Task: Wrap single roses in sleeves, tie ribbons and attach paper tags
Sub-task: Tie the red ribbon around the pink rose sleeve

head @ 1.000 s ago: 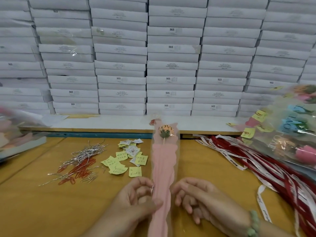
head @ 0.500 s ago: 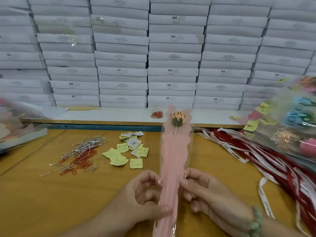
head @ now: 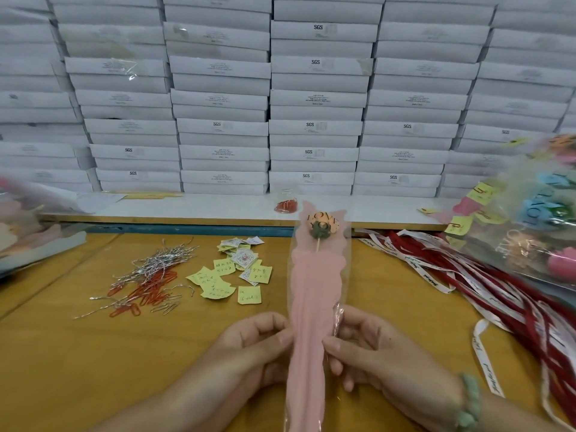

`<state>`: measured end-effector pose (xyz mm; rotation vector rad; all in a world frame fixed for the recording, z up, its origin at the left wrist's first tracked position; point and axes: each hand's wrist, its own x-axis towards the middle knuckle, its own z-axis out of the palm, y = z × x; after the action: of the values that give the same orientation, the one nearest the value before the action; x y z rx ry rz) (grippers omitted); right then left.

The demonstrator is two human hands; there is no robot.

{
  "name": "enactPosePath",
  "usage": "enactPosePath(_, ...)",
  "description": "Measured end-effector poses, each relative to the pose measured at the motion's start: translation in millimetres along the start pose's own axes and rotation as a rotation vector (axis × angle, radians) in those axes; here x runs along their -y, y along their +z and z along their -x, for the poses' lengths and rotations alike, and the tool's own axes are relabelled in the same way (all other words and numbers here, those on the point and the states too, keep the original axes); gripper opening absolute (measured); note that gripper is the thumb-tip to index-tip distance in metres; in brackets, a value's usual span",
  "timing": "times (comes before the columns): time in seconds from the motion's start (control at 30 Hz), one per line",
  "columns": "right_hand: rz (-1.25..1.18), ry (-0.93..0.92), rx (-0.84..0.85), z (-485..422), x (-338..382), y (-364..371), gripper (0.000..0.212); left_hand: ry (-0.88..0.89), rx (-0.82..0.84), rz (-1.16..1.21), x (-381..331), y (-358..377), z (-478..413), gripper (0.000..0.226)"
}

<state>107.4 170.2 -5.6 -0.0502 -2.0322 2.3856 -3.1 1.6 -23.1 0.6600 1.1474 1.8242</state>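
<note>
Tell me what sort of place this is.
Probably a small packing workshop or stockroom for gift flowers. A wall of stacked white cartons fills the background, the wooden worktable holds batches of paper tags, clips and ribbons, and both hands gather a sleeved rose.

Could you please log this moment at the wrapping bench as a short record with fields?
in hand: sleeved rose, pink sleeve, bloom pointing away
left hand: grip on sleeve's left edge
right hand: grip on sleeve's right edge
ribbons: red and white, loose, right of rose
paper tags: scattered, left of rose
paper clips: further left
ribbon tied: not yet
</note>
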Motion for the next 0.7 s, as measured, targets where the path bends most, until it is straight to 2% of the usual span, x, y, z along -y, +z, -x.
enactPosePath(0.17, 0.069, -0.015, 0.034, -0.6, 0.4, 1.3, 0.041, -0.020, 0.100, -0.058, -2.3, -4.7, 2.6, 0.037)
enactPosePath(0.33, 0.142, -0.019, 0.070, 0.4, 0.3, 2.0, 0.032, -0.024, 0.109, -0.125, -2.7, -1.1, 4.8, 0.024)
enactPosePath(0.4, 0.151, -0.018, 0.067, 0.1, 1.4, 2.8, 0.035, -0.033, 0.086, -0.117, -2.9, -1.4, 5.0, 0.034)
enactPosePath(0.53, 0.128, -0.007, 0.050, 0.1, 2.5, 2.1, 0.042, -0.038, 0.051, -0.085, -3.0, -0.6, 4.9, 0.079)
enactPosePath(0.63, 0.055, 0.015, 0.050, 0.8, 3.6, 1.0, 0.031, -0.026, 0.014, -0.058, -2.0, 0.4, 3.9, 0.084)
enactPosePath(0.7, 0.021, 0.019, 0.069, 1.8, 5.0, -0.6, 0.013, -0.015, -0.003, -0.055, -1.1, 1.0, 3.4, 0.073)
